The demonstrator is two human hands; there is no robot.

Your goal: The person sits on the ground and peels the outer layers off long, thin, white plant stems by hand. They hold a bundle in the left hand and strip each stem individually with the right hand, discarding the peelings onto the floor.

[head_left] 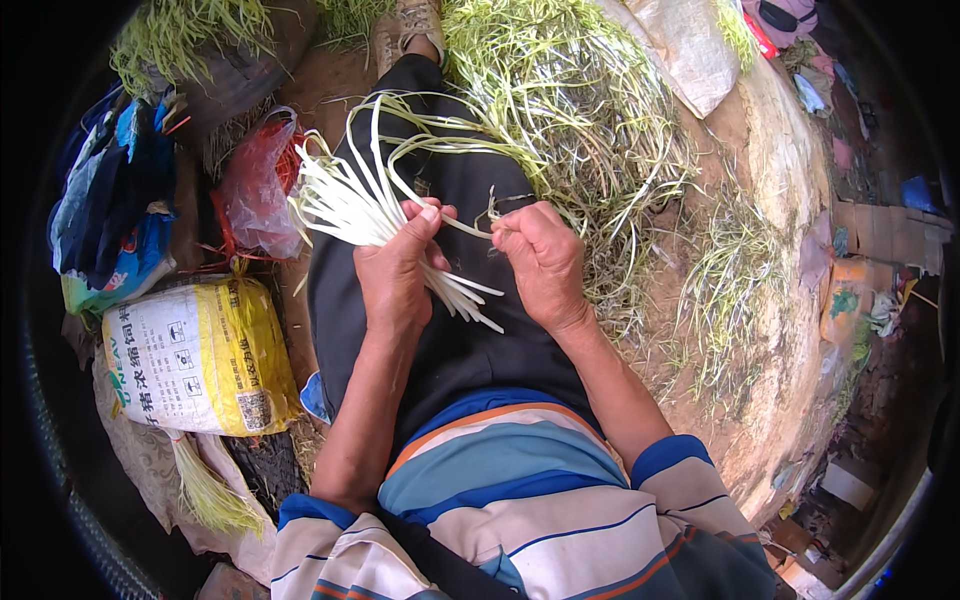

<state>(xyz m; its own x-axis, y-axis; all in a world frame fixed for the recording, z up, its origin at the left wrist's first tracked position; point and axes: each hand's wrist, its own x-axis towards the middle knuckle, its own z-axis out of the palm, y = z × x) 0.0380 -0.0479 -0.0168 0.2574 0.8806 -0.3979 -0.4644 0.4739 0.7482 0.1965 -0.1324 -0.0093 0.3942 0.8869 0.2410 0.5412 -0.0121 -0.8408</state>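
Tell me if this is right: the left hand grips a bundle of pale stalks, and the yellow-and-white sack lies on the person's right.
Wrong side: the head view shows the yellow-and-white sack on the person's left. The left hand does grip a bundle of pale stalks.

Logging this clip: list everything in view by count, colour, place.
Stalk bunch: one, white, centre
Stalk heaps: several, green, top
Loose stalks: many, green, right
Small bundle: one, green, lower left
Printed sack: one, white and yellow, left
Plastic bag: one, clear, left
Fabric heap: one, blue, left
Sheet: one, beige, top
Clutter: uncounted, mixed, right
Shoes: two, tan, top
Trousers: one, black, centre
Shirt: one, striped, bottom
Left hand: one, bare, centre
Right hand: one, bare, centre
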